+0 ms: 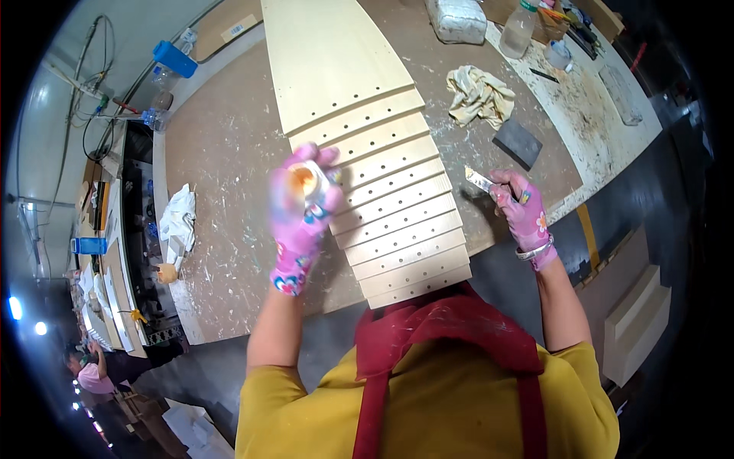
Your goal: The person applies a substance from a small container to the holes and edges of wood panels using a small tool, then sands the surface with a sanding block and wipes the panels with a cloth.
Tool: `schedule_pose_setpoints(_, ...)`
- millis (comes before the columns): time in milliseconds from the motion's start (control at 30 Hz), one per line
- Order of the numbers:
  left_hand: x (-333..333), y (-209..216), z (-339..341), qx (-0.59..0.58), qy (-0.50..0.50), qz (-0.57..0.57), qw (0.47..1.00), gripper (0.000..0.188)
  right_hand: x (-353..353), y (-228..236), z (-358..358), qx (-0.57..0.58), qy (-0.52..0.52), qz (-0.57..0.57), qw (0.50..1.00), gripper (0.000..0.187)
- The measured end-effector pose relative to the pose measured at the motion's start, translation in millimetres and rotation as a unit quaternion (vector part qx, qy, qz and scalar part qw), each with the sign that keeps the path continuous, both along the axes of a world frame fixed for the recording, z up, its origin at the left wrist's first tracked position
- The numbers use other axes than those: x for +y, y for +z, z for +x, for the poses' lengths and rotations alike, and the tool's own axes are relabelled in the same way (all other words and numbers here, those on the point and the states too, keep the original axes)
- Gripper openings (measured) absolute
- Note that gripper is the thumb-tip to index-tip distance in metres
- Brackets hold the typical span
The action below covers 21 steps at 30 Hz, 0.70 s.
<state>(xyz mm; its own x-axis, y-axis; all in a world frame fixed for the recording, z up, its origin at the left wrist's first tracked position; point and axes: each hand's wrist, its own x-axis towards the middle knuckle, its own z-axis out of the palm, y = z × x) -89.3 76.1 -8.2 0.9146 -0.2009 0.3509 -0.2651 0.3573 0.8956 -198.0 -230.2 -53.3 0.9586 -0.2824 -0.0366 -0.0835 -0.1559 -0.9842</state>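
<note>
Head view. Left hand (300, 222), pink flowered glove, raised at centre-left of frame; grip closed around a small white pot (310, 182) with orange-brown filler showing at its open top. Pot blurred, held just off the left edge of the stacked boards. Right hand (524, 210), matching glove, at centre-right; grip closed on the handle of a putty knife (480, 180), blade pointing toward upper left, hovering over the worktop (229, 153) just right of the stack.

Stack of pale wooden boards (397, 214) running from top centre down to frame centre, stepped like stairs, each exposed edge with a row of small drilled holes. Brown worktop scratched and flecked with white.

Crumpled yellowish rag (479, 93) upper right of centre, dark grey sanding block (518, 142) just below it. Clear plastic bottle (519, 29) at top right. White cloth (180, 218) at left worktop edge. Red apron straps over yellow shirt along the bottom.
</note>
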Motion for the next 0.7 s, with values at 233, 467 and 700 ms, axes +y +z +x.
schedule_pose_setpoints(233, -3, 43, 114, -0.02, 0.02, 0.079, 0.996, 0.055, -2, 30, 50, -0.03, 0.022, 0.042, 0.998, 0.03)
schedule_pose_setpoints(467, -23, 27, 155, 0.061, 0.046, 0.168, 0.983, 0.047, 4, 58, 127, -0.025, 0.056, 0.012, 0.998, 0.022)
schedule_pose_setpoints(700, -21, 27, 152, 0.063, 0.02, 0.149, 0.987, 0.047, 5, 64, 144, -0.02, 0.078, -0.058, 0.995, 0.022)
